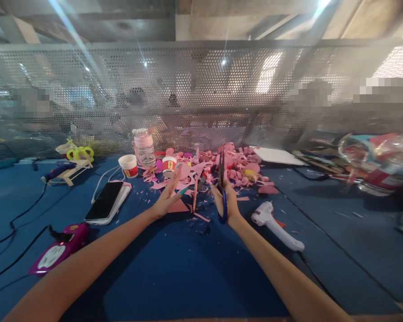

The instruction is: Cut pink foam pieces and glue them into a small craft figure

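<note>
My right hand (227,201) grips blue-handled scissors (222,183), blades pointing up and away from me. My left hand (168,197) is stretched out with fingers apart, over a pink paper piece (177,206) lying on the blue table (174,268); it looks to hold nothing, though whether it touches the paper I cannot tell. A thin pink stick (195,197) stands between the two hands. Beyond the hands lies a heap of pink paper scraps (235,167).
A white glue gun (275,221) lies right of my right hand. A phone (105,201) and a magenta device (58,250) with cables lie left. Small paper cups (129,165), a clear jar (143,147), a perforated metal screen (201,89) behind, clutter at right.
</note>
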`<move>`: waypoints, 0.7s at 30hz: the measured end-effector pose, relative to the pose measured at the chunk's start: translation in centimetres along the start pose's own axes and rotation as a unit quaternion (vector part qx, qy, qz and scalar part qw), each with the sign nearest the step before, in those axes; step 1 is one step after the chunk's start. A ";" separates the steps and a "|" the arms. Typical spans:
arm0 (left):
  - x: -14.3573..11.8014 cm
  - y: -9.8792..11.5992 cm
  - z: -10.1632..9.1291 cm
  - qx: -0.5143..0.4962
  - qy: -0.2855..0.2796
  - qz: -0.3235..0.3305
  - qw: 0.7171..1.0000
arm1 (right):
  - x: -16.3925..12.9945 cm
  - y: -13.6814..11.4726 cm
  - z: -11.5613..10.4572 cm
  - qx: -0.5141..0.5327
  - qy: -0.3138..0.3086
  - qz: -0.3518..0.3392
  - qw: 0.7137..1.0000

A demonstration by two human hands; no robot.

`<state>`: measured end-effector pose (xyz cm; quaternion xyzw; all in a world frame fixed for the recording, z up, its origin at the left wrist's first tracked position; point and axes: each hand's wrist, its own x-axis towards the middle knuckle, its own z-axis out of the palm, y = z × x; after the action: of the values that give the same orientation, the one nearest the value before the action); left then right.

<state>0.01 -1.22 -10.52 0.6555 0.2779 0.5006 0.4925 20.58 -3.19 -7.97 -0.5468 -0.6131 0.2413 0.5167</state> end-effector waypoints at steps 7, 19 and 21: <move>-0.1 0.2 0.2 0.014 -0.015 0.032 0.999 | 0.1 -0.2 -0.8 -0.317 0.010 0.046 0.947; 0.9 -1.1 -0.7 0.063 0.218 0.014 0.974 | 0.9 0.9 -0.2 -0.410 -0.043 0.045 0.910; 1.2 -1.3 -0.8 0.047 0.239 0.013 0.970 | 1.1 1.5 -0.1 -0.410 -0.031 0.031 0.911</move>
<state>-0.20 0.55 -11.22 0.5428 0.4025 0.6355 0.3735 21.39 -1.79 -8.81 -0.7216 -0.6564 0.0015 0.2199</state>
